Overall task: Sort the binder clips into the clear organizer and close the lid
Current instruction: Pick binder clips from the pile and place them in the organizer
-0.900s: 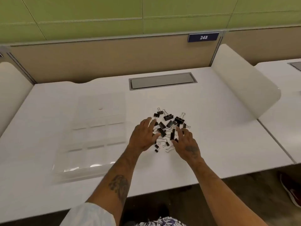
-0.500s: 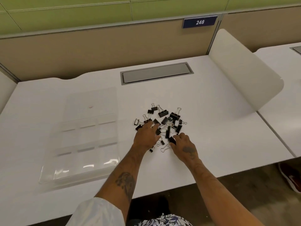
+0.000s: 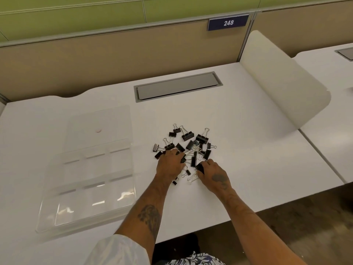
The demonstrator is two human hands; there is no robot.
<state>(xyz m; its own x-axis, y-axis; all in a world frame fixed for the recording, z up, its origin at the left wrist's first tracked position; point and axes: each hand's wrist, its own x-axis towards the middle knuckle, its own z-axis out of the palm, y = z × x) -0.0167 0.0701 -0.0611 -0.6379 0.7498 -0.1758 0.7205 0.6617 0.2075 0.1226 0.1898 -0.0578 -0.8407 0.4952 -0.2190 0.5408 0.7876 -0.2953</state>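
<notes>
Right hand (image 3: 214, 174) newly around a clip (image 3: 200, 167)

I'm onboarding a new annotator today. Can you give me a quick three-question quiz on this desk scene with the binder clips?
1. True or false: some binder clips already lie in the clear organizer.
2. Which hand has its fingers closed on a black clip: A) left hand B) right hand?
3. Fill in: the number on the blue sign is ___.

Key: 1 false, its compartments look empty and the lid is open; 2 B, the left hand lies flat on the pile; 3 248.
</notes>
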